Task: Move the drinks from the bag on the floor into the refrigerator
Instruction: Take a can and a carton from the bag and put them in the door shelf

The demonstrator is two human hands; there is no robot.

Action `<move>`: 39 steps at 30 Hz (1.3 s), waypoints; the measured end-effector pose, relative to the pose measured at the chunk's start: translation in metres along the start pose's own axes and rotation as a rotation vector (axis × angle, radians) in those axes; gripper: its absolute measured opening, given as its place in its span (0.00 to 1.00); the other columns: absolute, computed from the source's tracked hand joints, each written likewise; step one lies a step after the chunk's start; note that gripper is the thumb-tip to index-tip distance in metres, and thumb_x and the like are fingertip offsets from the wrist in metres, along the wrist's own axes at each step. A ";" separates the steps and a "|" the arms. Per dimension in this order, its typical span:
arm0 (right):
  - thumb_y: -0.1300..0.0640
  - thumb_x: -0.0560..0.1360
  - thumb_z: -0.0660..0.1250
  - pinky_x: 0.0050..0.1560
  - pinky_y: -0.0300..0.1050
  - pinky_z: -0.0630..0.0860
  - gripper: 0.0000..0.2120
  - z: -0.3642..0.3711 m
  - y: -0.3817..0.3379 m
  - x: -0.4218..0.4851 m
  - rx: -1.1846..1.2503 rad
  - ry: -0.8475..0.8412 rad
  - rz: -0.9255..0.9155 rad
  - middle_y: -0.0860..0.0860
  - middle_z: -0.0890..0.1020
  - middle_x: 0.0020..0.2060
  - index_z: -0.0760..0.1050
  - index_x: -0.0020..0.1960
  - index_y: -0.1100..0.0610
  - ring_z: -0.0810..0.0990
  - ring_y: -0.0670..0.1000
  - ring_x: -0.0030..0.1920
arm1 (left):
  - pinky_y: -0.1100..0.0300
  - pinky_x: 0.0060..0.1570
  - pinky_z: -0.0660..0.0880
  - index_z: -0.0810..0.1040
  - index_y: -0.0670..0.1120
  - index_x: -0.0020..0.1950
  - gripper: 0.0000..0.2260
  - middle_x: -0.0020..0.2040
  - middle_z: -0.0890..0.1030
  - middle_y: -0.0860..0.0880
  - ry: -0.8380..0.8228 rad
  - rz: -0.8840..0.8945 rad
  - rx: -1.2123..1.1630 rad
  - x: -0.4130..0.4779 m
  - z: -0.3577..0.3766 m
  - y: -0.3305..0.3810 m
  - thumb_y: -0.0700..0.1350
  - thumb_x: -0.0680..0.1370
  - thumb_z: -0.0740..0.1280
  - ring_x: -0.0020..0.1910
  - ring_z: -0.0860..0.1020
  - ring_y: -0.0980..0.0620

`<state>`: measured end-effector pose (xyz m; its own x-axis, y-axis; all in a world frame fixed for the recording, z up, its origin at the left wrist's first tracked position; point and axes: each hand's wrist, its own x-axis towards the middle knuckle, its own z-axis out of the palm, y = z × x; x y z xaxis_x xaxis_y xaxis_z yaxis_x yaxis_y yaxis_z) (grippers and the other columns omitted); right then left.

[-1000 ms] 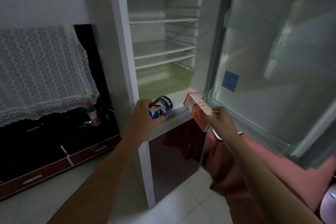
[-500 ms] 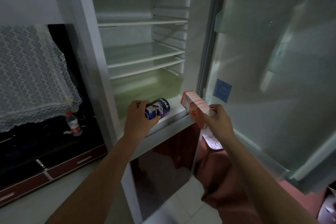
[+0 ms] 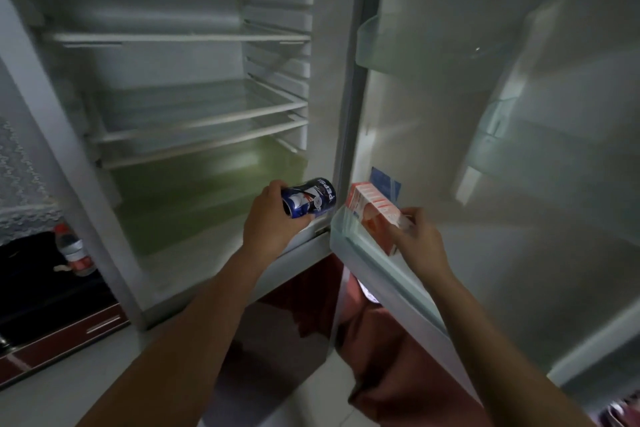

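Note:
My left hand point(image 3: 269, 222) grips a blue Pepsi can point(image 3: 309, 197), tilted on its side, at the front edge of the open refrigerator point(image 3: 194, 121), just above the green bottom drawer cover point(image 3: 194, 191). My right hand point(image 3: 420, 239) holds an orange and white drink carton point(image 3: 374, 211) tilted over the lowest door shelf point(image 3: 360, 253) of the open fridge door point(image 3: 485, 149). The fridge shelves hold nothing. The bag is out of view.
A lower dark red fridge door point(image 3: 294, 322) is shut below. Red cloth point(image 3: 391, 357) hangs under the open door. At the left stand a lace-covered unit point(image 3: 24, 184), a small bottle point(image 3: 74, 250) and a red drawer front point(image 3: 69, 333). Pale floor tiles lie below.
The view has moved closer to the fridge and to the right. Both hands have gone up and forward with their drinks; the carton now sits over the door shelf.

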<state>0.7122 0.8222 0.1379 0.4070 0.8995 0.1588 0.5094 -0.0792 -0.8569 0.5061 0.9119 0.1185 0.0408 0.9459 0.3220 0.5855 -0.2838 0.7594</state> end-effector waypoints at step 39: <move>0.51 0.72 0.67 0.55 0.56 0.77 0.22 -0.008 0.038 -0.006 -0.215 0.313 0.440 0.58 0.78 0.57 0.66 0.62 0.55 0.79 0.57 0.52 | 0.50 0.55 0.74 0.67 0.53 0.67 0.27 0.61 0.71 0.42 -0.747 0.381 0.328 0.082 0.117 0.005 0.59 0.71 0.69 0.57 0.75 0.42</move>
<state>0.7348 0.8104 0.1080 0.8036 0.5946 -0.0242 0.3705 -0.5317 -0.7616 0.6074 1.0067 0.0830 0.7279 0.6854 -0.0196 0.6218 -0.6478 0.4402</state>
